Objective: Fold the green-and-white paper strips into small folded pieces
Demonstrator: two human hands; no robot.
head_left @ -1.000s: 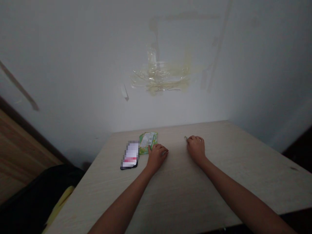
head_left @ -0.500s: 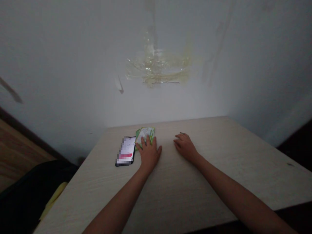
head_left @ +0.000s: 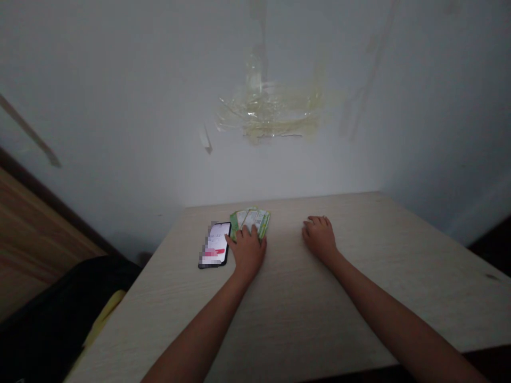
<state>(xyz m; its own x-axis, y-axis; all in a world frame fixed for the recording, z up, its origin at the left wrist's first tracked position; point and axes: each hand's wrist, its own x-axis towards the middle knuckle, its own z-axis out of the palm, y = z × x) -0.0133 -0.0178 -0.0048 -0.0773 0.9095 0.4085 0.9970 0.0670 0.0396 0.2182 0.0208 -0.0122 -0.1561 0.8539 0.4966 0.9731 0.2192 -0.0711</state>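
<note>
My left hand [head_left: 248,252] lies palm down with its fingers spread. Its fingertips rest on the near part of some flat green and white packets [head_left: 252,218], which overlap in a slight fan. To the left of them is a phone [head_left: 215,247] with its screen lit, close beside my left thumb-side reach and partly blurred out. My right hand [head_left: 319,236] rests on the tabletop further right, apart from the packets. Its fingers are loosely bent and slightly apart, and I see nothing held in them.
The pale wooden table [head_left: 287,314] meets a grey-white wall [head_left: 159,106] at the back. Crumpled clear tape [head_left: 271,114] sticks to that wall. At the lower left are a dark cloth-like thing [head_left: 80,298], a yellow piece [head_left: 106,314] and a wooden panel [head_left: 27,229].
The view has shifted, so everything sits further right. My left hand has drawn back a little on the packets, which now show more of their surface and look more fanned. My right hand's fingers have shifted slightly.
</note>
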